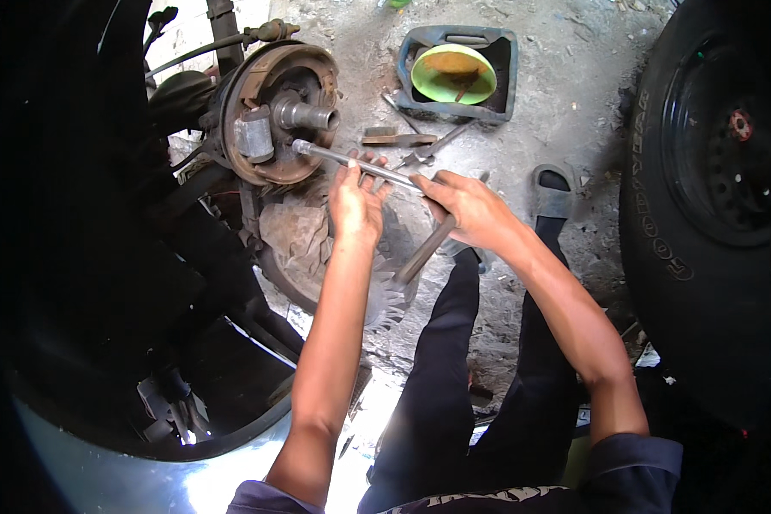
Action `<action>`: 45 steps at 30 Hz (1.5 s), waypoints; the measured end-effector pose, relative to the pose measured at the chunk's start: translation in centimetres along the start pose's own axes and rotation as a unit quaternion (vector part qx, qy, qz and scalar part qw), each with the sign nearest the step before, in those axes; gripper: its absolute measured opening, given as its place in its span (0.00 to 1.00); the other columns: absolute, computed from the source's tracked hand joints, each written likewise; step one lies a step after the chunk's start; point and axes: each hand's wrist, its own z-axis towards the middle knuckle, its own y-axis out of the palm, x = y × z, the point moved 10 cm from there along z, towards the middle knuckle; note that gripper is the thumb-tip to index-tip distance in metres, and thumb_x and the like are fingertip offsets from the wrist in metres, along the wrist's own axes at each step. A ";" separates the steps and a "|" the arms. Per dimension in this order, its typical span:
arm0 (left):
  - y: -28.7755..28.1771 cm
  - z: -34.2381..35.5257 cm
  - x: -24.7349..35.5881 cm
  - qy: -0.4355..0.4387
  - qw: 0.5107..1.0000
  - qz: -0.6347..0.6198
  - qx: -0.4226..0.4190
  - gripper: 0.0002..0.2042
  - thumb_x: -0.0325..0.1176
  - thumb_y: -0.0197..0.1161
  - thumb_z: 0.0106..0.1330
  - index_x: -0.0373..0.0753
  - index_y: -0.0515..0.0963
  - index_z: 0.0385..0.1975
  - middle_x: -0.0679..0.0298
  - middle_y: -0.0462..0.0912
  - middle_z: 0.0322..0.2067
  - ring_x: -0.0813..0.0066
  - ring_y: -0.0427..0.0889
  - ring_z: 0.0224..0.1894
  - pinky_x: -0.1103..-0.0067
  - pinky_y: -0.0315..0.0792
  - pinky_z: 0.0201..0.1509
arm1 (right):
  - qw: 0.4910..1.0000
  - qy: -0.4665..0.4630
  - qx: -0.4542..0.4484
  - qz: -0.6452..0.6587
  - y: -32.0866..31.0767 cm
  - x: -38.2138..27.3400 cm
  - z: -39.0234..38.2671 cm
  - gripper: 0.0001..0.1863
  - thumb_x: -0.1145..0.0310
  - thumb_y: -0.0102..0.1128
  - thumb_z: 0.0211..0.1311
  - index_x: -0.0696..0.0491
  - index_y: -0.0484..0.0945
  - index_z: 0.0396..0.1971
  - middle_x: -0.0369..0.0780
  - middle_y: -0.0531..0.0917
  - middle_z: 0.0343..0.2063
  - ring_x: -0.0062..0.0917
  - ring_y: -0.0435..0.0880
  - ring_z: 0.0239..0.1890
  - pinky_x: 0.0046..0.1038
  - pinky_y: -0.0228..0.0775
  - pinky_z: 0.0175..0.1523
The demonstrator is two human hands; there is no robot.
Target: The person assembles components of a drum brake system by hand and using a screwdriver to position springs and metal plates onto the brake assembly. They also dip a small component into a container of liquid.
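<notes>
My right hand (471, 206) is closed around the near end of a long metal socket wrench (390, 175). A thick dark bar (428, 250) slants down-left from beneath that hand; whether it joins the wrench I cannot tell. My left hand (357, 201) steadies the shaft partway along, thumb in front and fingers behind. The wrench's socket end points at the rusty round brake assembly (278, 163), just below its protruding spindle (313, 115) and right of a grey cylindrical part (254, 137). Whether the socket sits on a bolt is not visible.
A cut-open blue plastic container (505, 81) holds a lime-green bowl (437, 86). A brush (394, 137) and metal tools lie nearby on the dusty ground. A large tyre (660, 171) stands right. A toothed disc (387, 307) and crumpled cloth (295, 233) lie below the brake.
</notes>
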 end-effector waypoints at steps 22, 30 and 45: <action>-0.9 2.8 3.7 0.055 0.992 -0.035 -0.113 0.19 0.37 0.46 0.77 0.37 0.64 0.63 0.60 0.74 0.50 0.61 0.74 0.58 0.52 0.68 0.63 | 0.934 -0.203 0.111 -0.272 1.8 -3.8 2.0 0.29 0.70 0.57 0.53 0.57 0.73 0.59 0.43 0.77 0.39 0.32 0.79 0.39 0.33 0.75 0.45; 0.4 1.6 2.7 0.066 0.986 0.035 -0.150 0.22 0.42 0.49 0.77 0.37 0.63 0.64 0.54 0.73 0.58 0.58 0.73 0.61 0.59 0.71 0.62 | 0.953 -0.164 0.101 -0.233 1.1 -2.5 3.7 0.26 0.71 0.56 0.55 0.55 0.76 0.57 0.44 0.80 0.38 0.35 0.82 0.42 0.34 0.77 0.47; 1.4 -8.6 -11.5 -0.197 0.909 0.190 -0.314 0.32 0.60 0.44 0.73 0.32 0.71 0.54 0.58 0.77 0.25 0.71 0.78 0.26 0.72 0.76 0.35 | 0.724 0.332 0.060 0.602 5.4 7.5 4.2 0.23 0.55 0.54 0.71 0.63 0.71 0.49 0.46 0.83 0.33 0.20 0.79 0.22 0.18 0.70 0.22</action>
